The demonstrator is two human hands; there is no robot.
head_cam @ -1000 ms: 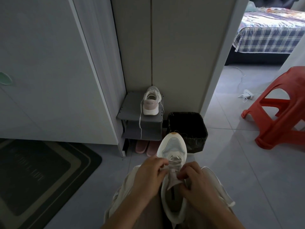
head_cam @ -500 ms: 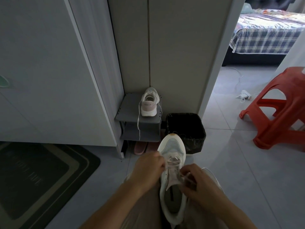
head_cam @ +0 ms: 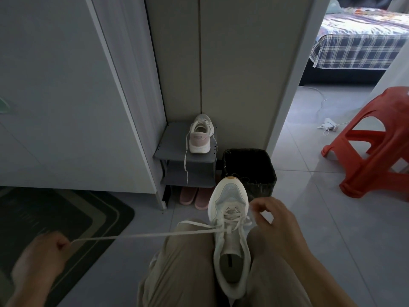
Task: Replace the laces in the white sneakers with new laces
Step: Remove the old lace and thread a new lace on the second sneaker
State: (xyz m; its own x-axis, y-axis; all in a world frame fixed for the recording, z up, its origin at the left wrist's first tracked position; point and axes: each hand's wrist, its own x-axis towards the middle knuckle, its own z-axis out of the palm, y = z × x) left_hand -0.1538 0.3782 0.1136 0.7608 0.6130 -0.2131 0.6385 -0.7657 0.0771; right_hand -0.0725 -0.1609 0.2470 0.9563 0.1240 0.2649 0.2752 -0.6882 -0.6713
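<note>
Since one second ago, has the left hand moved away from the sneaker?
Yes. The left hand has swung out left, over the door mat, pulling the lace sideways from the sneaker.

Grey tiled floor (head_cam: 309, 218), dark mat (head_cam: 55, 218) at left, red plastic stool (head_cam: 376, 151) at right, plaid-covered bed (head_cam: 358, 47) beyond the doorway.

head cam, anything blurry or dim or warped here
Head view: the left hand pulling the lace is motion-blurred, while the right hand and sneaker are fairly sharp; the mat corner is dim, the bed beyond the doorway brightly lit; wide-angle distortion tilts the cabinet edges.
</note>
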